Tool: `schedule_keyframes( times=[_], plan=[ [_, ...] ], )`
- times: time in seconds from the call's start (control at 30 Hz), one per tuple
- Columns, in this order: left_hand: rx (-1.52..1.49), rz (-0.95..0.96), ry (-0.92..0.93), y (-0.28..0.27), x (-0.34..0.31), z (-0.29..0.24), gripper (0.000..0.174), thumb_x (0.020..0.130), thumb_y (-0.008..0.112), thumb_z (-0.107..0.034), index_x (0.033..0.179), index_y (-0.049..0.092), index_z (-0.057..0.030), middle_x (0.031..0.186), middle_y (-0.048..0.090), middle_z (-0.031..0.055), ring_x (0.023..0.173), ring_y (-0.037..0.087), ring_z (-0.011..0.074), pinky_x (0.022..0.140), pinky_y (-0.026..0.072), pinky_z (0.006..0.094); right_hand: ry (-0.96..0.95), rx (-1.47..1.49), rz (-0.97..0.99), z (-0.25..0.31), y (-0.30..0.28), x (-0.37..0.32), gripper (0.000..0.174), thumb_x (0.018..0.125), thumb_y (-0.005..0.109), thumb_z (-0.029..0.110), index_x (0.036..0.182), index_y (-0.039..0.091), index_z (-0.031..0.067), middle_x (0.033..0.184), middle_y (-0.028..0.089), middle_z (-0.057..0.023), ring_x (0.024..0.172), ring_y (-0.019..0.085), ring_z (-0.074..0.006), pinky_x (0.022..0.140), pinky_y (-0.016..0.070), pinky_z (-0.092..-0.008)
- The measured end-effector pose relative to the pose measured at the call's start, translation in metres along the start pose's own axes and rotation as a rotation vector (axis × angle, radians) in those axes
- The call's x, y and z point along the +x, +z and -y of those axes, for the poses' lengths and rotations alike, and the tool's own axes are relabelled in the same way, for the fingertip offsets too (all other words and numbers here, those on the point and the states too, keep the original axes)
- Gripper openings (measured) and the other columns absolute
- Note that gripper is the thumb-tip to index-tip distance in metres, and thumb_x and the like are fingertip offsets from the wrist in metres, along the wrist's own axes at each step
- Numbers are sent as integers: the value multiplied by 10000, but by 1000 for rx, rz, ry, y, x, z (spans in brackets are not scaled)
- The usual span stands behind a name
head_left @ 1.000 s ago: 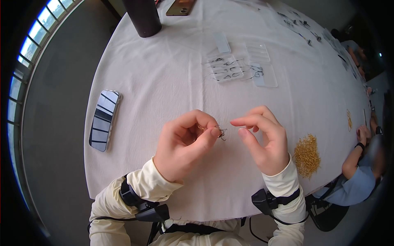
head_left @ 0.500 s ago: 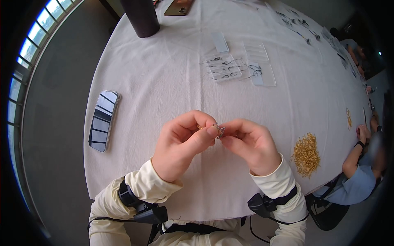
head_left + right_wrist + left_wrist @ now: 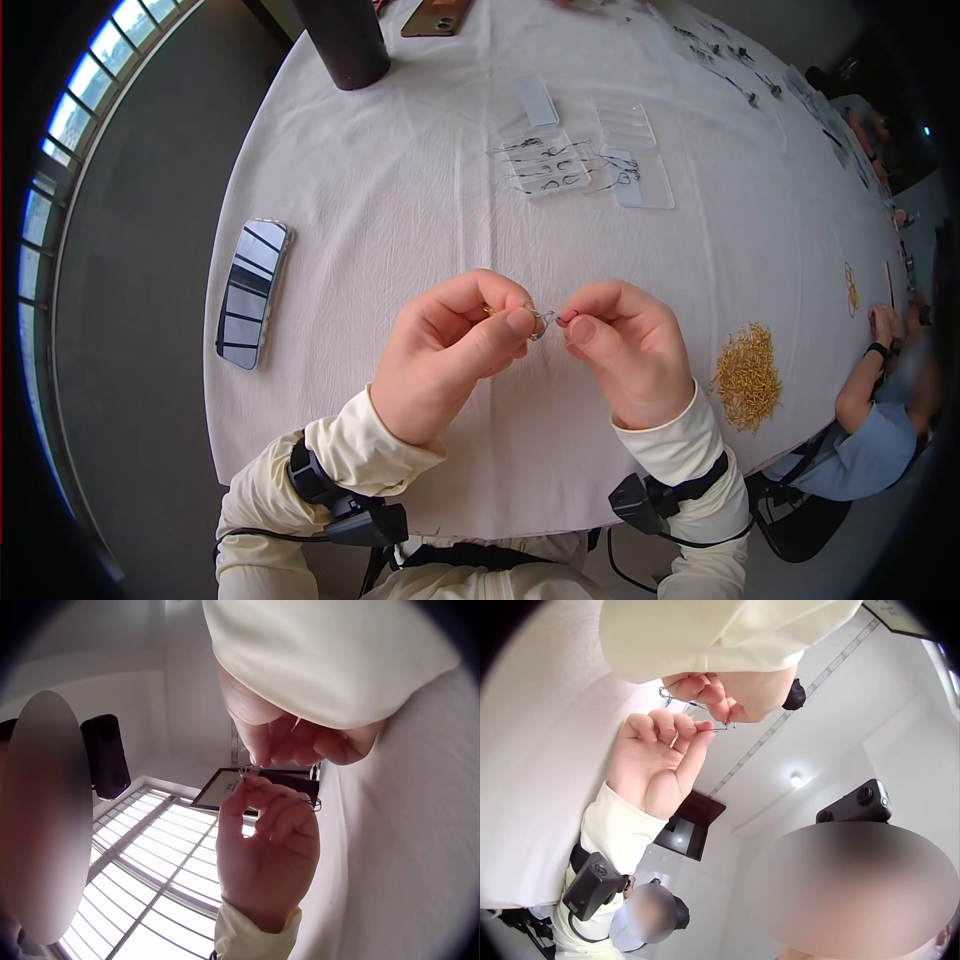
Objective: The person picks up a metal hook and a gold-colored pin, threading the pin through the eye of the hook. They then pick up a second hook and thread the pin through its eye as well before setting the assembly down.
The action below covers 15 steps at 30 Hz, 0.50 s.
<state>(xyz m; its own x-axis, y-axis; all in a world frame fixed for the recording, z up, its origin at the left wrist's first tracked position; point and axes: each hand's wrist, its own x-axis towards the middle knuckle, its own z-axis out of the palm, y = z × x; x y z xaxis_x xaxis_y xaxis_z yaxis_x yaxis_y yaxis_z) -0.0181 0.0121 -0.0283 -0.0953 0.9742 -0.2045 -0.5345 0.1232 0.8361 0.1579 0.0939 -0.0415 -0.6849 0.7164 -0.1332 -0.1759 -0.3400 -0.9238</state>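
Observation:
My left hand (image 3: 430, 350) pinches a small cluster of silvery metal fish hooks (image 3: 541, 322) between thumb and forefinger, just above the tablecloth. A bit of gold-coloured metal (image 3: 489, 311) peeks out behind that thumb. From the same hand's lower fingers a dark wire loop (image 3: 664, 694) sticks out in the left wrist view. My right hand (image 3: 632, 350) is close beside it, thumb and forefinger pinched together on a thin wire-like piece (image 3: 718, 730), mostly hidden by the fingertips.
Clear plastic boxes (image 3: 655, 190) with hooks on dark lines (image 3: 550, 168) lie ahead. A heap of small golden pieces (image 3: 748, 380) is at right, a phone (image 3: 253, 295) at left. A dark cylinder (image 3: 348, 45) and another phone (image 3: 435, 17) stand farther back; another person (image 3: 880, 430) sits at right.
My right hand came in from apart to the hooks at the left fingertips, then drew back slightly to the right, its fingertips now pinched. The left hand has stayed nearly in place.

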Motion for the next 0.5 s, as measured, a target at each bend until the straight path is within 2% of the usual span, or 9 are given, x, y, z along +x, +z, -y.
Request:
schedule_keyframes(
  times=[0.17,0.27,0.5],
  plan=[
    [7,0,-14,0,-1,-1,72,953,587,-101,928,594,-35,812,572,4,670,422,59,615,358,225,-117,2,-90,3,2,-2,121,917,669,82,995,652,-9,929,670,-38,864,583,-74,789,470,-219],
    [-23,3,-36,0,-1,-1,72,952,586,-101,935,597,-33,815,574,6,666,417,59,612,356,224,-178,-43,-76,6,3,-3,111,918,662,75,984,647,-12,923,669,-39,859,586,-76,787,470,-217],
    [-72,22,-63,0,0,0,80,950,581,-103,942,599,-25,794,554,0,659,409,56,612,353,222,-200,-48,-74,7,3,-4,103,919,662,75,971,641,-12,915,667,-41,848,591,-78,778,470,-218]
  ],
)
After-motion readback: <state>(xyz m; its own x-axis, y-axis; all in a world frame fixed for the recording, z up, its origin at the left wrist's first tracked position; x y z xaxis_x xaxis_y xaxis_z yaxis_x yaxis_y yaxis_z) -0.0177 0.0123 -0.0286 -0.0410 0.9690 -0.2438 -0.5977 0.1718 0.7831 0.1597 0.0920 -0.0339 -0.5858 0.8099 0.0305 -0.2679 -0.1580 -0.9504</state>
